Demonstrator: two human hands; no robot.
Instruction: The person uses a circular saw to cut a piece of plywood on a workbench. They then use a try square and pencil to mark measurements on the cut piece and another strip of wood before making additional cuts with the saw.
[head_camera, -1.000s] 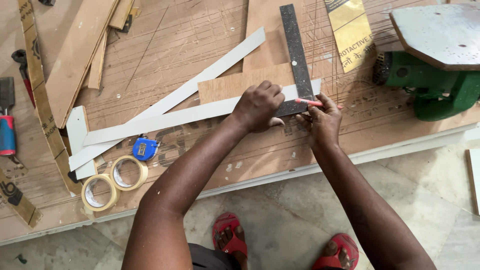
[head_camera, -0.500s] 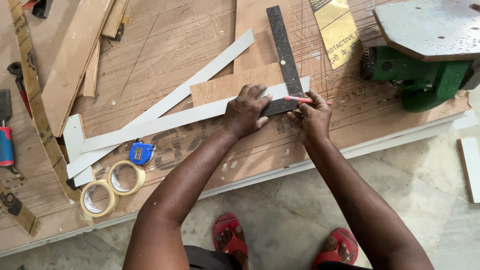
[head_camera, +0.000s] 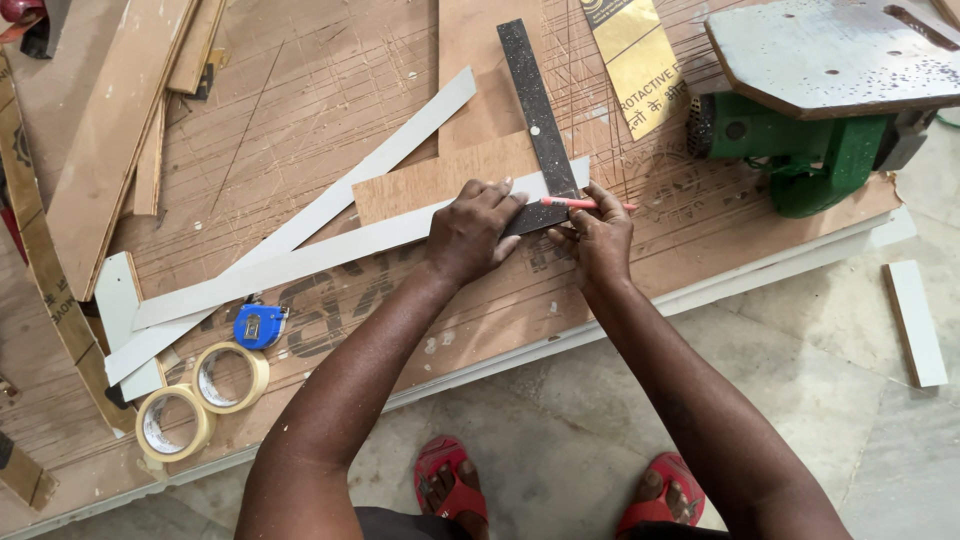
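I am pressing my left hand (head_camera: 470, 232) flat on the dark try square (head_camera: 538, 120), which is lying across the pale strip (head_camera: 320, 258) and the small plywood piece (head_camera: 440, 180). At three o'clock of it my right hand (head_camera: 598, 238) is pinching a red pencil (head_camera: 600, 204), its tip seemingly touching the blade's edge. A blue tape measure (head_camera: 258, 326) is sitting at eight o'clock.

Worked at a low bench (head_camera: 330, 120) of scratched brown board, its pale front edge running diagonally above a grey stone floor (head_camera: 560, 440). Lit evenly, with soft shadows. Stood a green machine (head_camera: 800, 150) at the bench's far right corner. Left a white offcut (head_camera: 915, 322) on the floor, right.
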